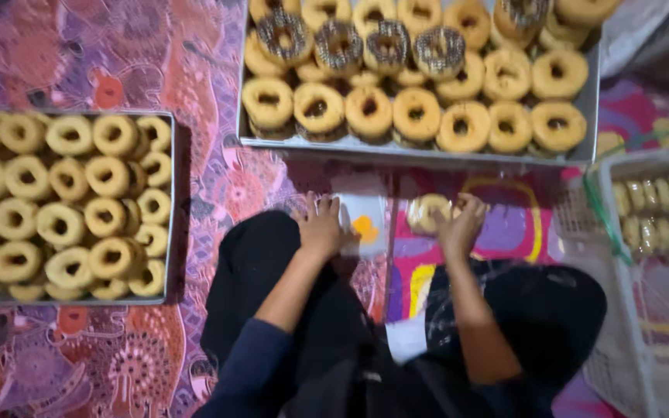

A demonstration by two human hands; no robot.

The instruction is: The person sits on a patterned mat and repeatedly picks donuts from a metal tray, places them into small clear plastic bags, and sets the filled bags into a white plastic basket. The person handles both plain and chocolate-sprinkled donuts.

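Note:
My right hand [462,226] grips a plain golden ring doughnut [426,212] just above my knee. My left hand [320,226] rests its fingers on a clear plastic bag with an orange mark [365,220] lying on the patterned cloth between my knees. Both forearms reach forward over my dark trousers. A metal tray [420,151] ahead of me holds several plain doughnuts, with several chocolate-sprinkled ones in its far row.
A second metal tray [170,201] at my left is packed with plain doughnuts. A white plastic basket [621,232] at my right holds several bagged doughnuts. A colourful patterned cloth [156,62] covers the floor.

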